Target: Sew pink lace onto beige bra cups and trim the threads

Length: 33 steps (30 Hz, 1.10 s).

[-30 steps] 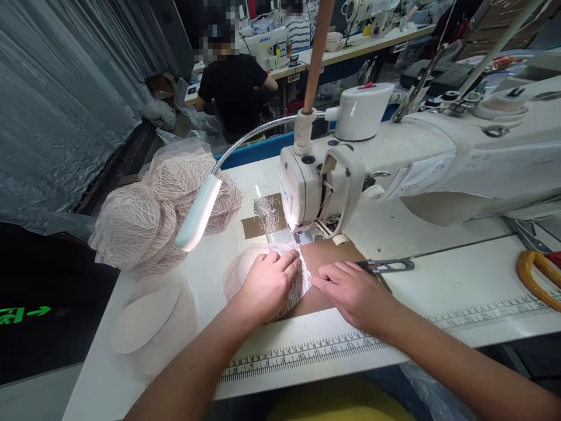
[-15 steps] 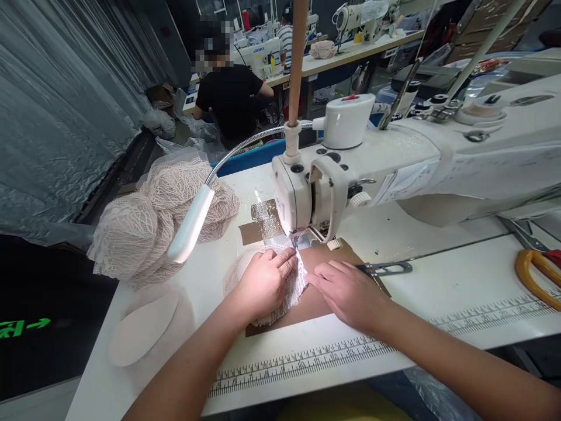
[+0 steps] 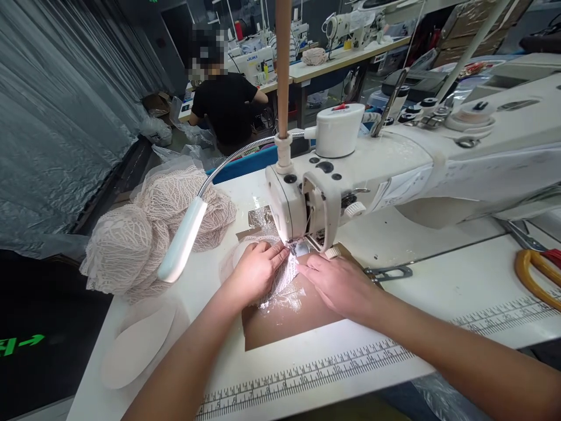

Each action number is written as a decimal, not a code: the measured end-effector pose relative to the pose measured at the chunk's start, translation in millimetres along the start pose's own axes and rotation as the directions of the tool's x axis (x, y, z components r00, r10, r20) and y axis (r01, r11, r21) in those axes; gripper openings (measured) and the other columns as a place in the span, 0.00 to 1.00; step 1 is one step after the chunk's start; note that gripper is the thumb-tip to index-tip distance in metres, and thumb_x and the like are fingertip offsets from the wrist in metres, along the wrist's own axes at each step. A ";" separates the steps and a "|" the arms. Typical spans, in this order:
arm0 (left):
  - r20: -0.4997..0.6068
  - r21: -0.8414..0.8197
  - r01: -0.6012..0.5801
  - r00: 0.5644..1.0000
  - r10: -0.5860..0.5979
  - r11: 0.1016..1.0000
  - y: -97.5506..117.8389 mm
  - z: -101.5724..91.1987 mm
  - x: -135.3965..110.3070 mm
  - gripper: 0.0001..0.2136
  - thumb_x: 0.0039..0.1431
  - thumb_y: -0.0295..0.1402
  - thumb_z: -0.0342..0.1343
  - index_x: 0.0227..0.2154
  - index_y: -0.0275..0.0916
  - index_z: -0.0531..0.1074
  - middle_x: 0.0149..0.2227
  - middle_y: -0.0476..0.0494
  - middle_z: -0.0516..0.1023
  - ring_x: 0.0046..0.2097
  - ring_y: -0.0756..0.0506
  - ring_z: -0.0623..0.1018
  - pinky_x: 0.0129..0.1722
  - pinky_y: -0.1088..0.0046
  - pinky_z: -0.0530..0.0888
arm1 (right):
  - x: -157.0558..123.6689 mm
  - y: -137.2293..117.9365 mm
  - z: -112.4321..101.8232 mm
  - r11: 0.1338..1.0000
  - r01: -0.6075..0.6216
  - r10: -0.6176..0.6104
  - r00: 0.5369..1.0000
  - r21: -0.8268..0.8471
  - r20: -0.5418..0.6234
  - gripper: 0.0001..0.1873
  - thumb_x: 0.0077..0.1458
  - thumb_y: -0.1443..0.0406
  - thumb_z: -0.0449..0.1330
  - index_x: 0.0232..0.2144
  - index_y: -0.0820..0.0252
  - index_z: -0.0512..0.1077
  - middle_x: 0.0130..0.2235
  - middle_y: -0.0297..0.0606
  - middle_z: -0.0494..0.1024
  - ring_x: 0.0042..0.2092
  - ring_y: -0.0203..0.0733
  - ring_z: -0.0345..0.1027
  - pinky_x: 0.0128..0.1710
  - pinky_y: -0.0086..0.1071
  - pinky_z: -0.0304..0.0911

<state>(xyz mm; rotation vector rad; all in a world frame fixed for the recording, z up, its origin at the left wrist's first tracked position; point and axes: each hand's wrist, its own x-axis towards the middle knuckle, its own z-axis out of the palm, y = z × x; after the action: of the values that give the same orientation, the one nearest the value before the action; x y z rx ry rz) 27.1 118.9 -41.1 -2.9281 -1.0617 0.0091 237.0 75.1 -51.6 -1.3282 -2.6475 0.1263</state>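
A pale pink lace cup piece (image 3: pixel 286 279) lies under the needle end of the white sewing machine (image 3: pixel 287 204). My left hand (image 3: pixel 258 270) is on top of the lace, its fingers close together and pressing it down just left of the presser foot (image 3: pixel 293 248). Thumb and forefinger of my right hand (image 3: pixel 337 282) pinch the right edge of the lace, a little in front of the foot. The left hand covers much of the piece. Beneath it is a brown sheet (image 3: pixel 280 327) taped to the white table (image 3: pixel 372 359).
A pile of lace cups (image 3: pixel 127 240) and a smooth beige cup (image 3: pixel 140 348) lie to the left. The lamp (image 3: pixel 183 240) hangs over that side. A printed ruler (image 3: pixel 307 377) follows the front edge; orange-handled scissors (image 3: pixel 532 275) lie right. A person (image 3: pixel 225 108) sits beyond.
The lace has slid away from me under the presser foot, with both hands moving along. More of the brown sheet shows in front. The camera view has shifted slightly.
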 end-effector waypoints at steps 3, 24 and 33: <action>-0.046 -0.002 -0.007 0.999 0.007 1.000 1.9 1.3 -3.9 0.21 0.60 0.26 0.46 0.57 0.34 0.63 0.57 0.40 0.68 0.43 0.40 0.68 0.43 0.60 0.68 | -1.0 0.7 5.4 1.000 0.009 -0.009 0.999 -0.012 -0.042 0.17 0.53 0.75 0.52 0.43 0.61 0.72 0.34 0.38 0.72 0.30 0.38 0.57 0.29 0.33 0.46; -0.135 -0.133 -0.071 0.989 0.053 0.989 -5.3 11.7 -0.1 0.18 0.62 0.26 0.47 0.54 0.38 0.67 0.54 0.41 0.71 0.43 0.41 0.70 0.42 0.60 0.69 | 7.9 8.6 10.2 0.996 0.028 -0.048 0.971 -0.087 -0.235 0.18 0.53 0.74 0.52 0.45 0.61 0.74 0.34 0.39 0.75 0.35 0.41 0.63 0.34 0.34 0.52; -0.163 -0.125 -0.008 0.987 -0.013 0.992 -6.6 12.8 1.6 0.17 0.60 0.26 0.49 0.52 0.39 0.68 0.52 0.42 0.73 0.39 0.42 0.68 0.41 0.62 0.69 | 6.6 13.1 9.1 0.999 0.012 -0.001 0.978 0.052 -0.209 0.17 0.55 0.73 0.51 0.44 0.58 0.74 0.32 0.37 0.74 0.31 0.38 0.62 0.32 0.31 0.52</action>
<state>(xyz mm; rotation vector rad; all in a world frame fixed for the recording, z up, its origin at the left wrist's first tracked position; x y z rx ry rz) 23.9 125.4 -53.7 -2.9725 -1.0782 -0.3038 241.6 88.3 -61.7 -1.2420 -2.4557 0.0521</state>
